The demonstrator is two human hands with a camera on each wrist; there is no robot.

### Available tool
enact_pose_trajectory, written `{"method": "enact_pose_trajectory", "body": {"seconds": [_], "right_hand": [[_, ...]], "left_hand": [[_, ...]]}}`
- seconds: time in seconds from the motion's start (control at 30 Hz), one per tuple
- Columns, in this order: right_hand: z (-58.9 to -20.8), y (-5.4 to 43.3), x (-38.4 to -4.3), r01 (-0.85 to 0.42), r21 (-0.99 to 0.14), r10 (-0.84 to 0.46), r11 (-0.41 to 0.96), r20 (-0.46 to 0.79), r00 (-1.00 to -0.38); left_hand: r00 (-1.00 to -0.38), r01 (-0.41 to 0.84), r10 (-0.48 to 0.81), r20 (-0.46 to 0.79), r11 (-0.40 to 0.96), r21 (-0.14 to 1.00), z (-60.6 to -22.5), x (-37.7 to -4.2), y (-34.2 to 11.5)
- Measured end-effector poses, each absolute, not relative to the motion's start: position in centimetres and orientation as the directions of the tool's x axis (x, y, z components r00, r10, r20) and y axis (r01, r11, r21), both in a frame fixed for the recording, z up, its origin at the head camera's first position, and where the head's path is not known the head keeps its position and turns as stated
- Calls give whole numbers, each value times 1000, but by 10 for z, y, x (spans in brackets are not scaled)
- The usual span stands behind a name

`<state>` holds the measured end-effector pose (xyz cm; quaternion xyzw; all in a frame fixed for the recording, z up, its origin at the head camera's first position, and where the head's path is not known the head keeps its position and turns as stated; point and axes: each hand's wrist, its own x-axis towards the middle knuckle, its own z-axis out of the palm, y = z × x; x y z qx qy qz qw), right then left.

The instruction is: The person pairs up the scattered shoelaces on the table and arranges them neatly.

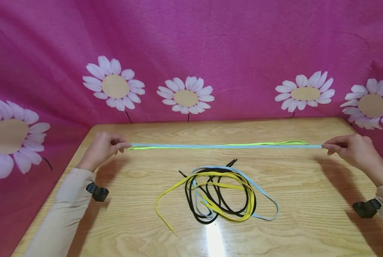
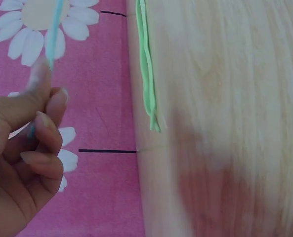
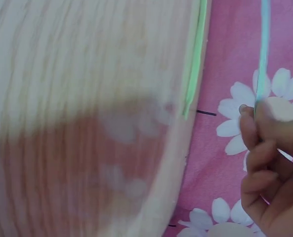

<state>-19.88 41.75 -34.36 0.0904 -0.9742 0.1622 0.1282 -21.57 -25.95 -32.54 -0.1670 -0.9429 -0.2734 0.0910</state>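
Observation:
A light blue shoelace (image 1: 191,146) is stretched straight from side to side above the far part of the table. My left hand (image 1: 109,144) pinches its left end between thumb and forefinger, and my right hand (image 1: 347,148) pinches the right end the same way. In the left wrist view the blue lace (image 2: 55,29) runs taut up from the fingertips; the right wrist view has the blue lace (image 3: 264,49) rising likewise. Behind and below it a neon green shoelace (image 1: 271,143) lies lengthwise on the tabletop, partly covered by the blue one in the head view.
Nearer to me on the wooden table (image 1: 130,221) lies a loose tangle of laces: a yellow lace (image 1: 166,192), a black lace (image 1: 188,200) and another light blue lace (image 1: 268,198). Pink cloth (image 1: 243,53) with white daisies hangs behind the table's far edge.

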Motion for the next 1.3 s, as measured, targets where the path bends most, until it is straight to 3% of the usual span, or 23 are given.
{"method": "enact_pose_trajectory", "body": {"seconds": [0.33,0.77,1.3], "right_hand": [[-357,419,-206,-192,-358,-113,914,230,-967],[-372,421,-214,-142,-333,-87,932,173,-981],[-377,427,-212,-124,-298,-105,946,81,-991]], "left_hand": [[-928,369,284,242,789,491,-336,-219,-263],[-918,388,326,224,856,342,-351,-225,-263],[-946,324,302,117,880,348,-366,-224,-261]]}}
